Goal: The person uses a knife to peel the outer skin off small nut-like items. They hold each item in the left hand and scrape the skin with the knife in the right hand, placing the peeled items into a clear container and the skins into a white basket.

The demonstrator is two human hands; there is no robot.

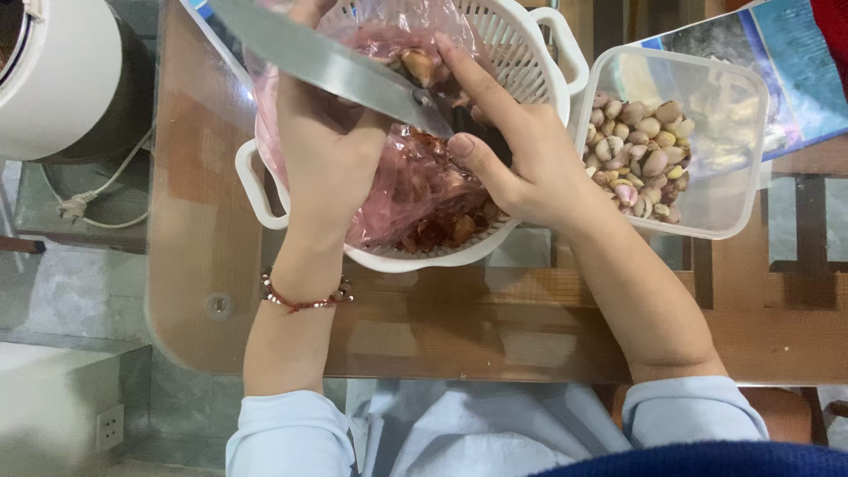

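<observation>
One clove (418, 64) is in hand, pinched at your right hand's (521, 163) fingertip, over the white colander (539, 66) at roughly 12 o'clock from your chest. The right hand is clamped on the knife's dark handle, index finger stretched out along the spine, and the knife (327, 66) blade runs out toward 10 o'clock across your left hand (329, 146). The left hand's fingers are curled into the pink plastic bag (415, 190) inside the colander; fingertips are hidden, so I can't tell whether they grip the clove or just the bag. It reads as the peeling or trimming step, mid-cut. The next move looks like a short, shallow cut with the edge turned away from the left thumb, which sits right under the blade. The clear tub (733, 141) of peeled cloves (640, 155) is at 2 o'clock, just beside the colander. A white appliance (57, 75) sits at 10 o'clock, its plug (75, 208) loose below. The loose bag film near the blade is the main snag risk. All of it sits on the glass tabletop (203, 221).
</observation>
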